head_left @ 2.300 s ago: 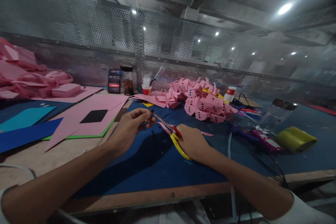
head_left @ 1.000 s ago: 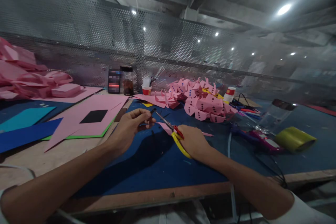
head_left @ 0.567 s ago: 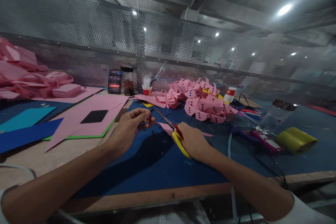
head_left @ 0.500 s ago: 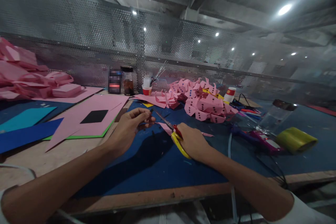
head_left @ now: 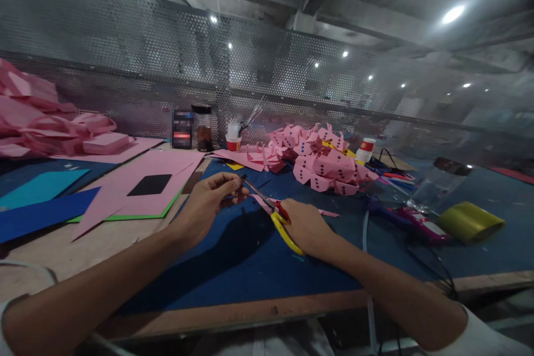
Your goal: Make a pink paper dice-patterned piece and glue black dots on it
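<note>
My right hand (head_left: 306, 228) is closed round the yellow-and-red handles of a pair of scissors (head_left: 285, 229). Their blades point up and left, with the tips at the fingers of my left hand (head_left: 214, 197). That left hand pinches a small dark piece of paper (head_left: 243, 177), mostly hidden by the fingertips. Under the scissors, pink paper scraps (head_left: 329, 213) lie on the blue table mat (head_left: 217, 272). Beyond both hands stands a heap of folded pink paper shapes with dark dots (head_left: 329, 164).
To the left lie pink sheets (head_left: 137, 200) with a black paper square (head_left: 149, 184) and blue paper (head_left: 54, 214). A red paper cup (head_left: 232, 142) stands behind. At right are a purple glue gun (head_left: 421, 225), a yellow tape roll (head_left: 471, 222) and a clear jar (head_left: 436, 186).
The scissor blades have closed together near my left fingertips, and less of the dark paper shows there. Both arms stay almost in place.
</note>
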The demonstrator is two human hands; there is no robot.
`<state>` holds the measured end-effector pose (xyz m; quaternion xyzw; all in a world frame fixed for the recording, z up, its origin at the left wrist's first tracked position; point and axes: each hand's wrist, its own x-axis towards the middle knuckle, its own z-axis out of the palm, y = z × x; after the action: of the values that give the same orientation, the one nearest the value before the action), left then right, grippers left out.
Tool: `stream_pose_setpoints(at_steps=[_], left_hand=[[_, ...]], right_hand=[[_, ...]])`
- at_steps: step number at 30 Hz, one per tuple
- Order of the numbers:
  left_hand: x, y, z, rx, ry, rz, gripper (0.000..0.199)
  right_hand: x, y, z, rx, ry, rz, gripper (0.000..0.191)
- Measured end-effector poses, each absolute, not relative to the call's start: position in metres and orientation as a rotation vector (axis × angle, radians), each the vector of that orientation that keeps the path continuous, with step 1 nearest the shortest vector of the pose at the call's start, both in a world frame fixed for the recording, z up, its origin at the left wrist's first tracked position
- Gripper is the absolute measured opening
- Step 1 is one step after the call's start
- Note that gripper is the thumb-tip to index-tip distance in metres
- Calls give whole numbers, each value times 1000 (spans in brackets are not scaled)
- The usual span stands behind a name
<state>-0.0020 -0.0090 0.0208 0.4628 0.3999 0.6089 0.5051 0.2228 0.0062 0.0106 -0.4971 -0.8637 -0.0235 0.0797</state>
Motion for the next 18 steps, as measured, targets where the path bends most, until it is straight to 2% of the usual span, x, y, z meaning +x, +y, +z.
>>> stream_pose_setpoints(at_steps=[18], left_hand=[[1, -11, 25, 1102, 977, 1469, 21]], right_hand=[[222, 9, 10, -1512, -2608, -55, 29]])
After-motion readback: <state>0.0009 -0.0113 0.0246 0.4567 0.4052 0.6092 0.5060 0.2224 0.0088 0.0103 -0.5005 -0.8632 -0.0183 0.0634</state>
